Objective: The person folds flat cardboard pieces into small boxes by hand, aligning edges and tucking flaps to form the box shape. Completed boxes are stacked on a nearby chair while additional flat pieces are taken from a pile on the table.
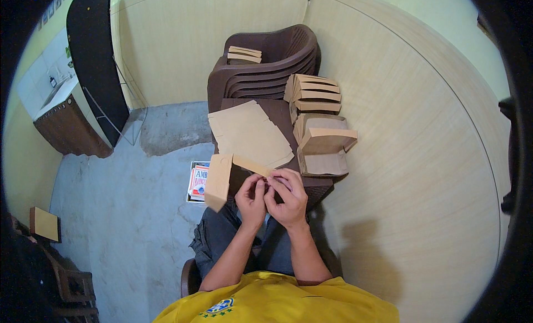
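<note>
In front of my lap I hold a partly folded brown cardboard box (219, 181). One panel stands out to the left, and a narrow strip runs from it to my fingers. My left hand (251, 203) is closed, its fingertips pinching the strip's end. Right beside it, my right hand (287, 198) is closed on the same end with bent fingers. The exact fold between the fingertips is hidden. Just beyond, flat cardboard blanks (250, 131) lie on a dark brown surface (229, 104).
Folded cardboard boxes (319, 94) and an opened one (327, 161) sit at the right by the wall. Behind stand stacked brown plastic chairs (252, 76) with more cardboard pieces (244, 54). A white-edged container (197, 181) of printed items is at the left.
</note>
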A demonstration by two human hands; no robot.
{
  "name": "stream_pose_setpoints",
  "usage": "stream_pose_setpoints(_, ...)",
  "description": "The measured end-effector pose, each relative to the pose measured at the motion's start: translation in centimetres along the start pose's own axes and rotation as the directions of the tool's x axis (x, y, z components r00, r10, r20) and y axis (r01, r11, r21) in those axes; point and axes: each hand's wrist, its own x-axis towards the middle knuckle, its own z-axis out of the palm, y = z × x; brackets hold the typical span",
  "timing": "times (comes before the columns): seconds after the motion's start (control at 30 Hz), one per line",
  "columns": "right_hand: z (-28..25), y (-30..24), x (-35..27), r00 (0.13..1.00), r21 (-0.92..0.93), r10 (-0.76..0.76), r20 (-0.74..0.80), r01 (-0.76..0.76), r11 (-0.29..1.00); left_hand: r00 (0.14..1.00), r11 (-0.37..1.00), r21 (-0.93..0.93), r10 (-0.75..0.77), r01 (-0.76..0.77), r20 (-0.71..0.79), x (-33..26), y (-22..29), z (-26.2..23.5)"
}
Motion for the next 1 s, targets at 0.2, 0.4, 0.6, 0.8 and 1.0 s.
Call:
stream_pose_setpoints(0.2, -0.9, 0.5, -1.0, 0.975, 0.377, 0.213, 0.064, -0.221, 0.899, 0.969, 0.949, -0.199, -0.242, 0.246, 0.048, 1.4, 3.4, -0.5)
stream_pose_setpoints(0.4, -4.2, 3.2, -1.3, 0.927, -0.091, 0.247, 0.282, -0.231, 0.969, 0.855, 0.768, -0.379, -0.440, 0.517, 0.274, 2.0, 6.4, -1.5)
stream_pose_setpoints(0.6, -3.7, 7.1, -4.5, 0.804, 0.405, 0.592, -0.051, -0.525, 0.748, 0.714, 0.478, -0.532, -0.421, 0.699, 0.559, 1.0, 8.4, -0.4)
stream_pose_setpoints(0.8, -7.5, 12.0, -5.7, 0.742, 0.344, 0.657, -0.133, -0.587, 0.733, 0.656, 0.391, -0.527, -0.423, 0.754, 0.625, 1.4, 7.6, 1.5)
stream_pose_setpoints(1.0, -11.7, 14.2, -5.0, 0.755, 0.274, 0.652, 0.067, -0.642, 0.716, 0.548, 0.592, -0.237, -0.423, 0.770, 0.722, 0.3, 6.8, 2.7)
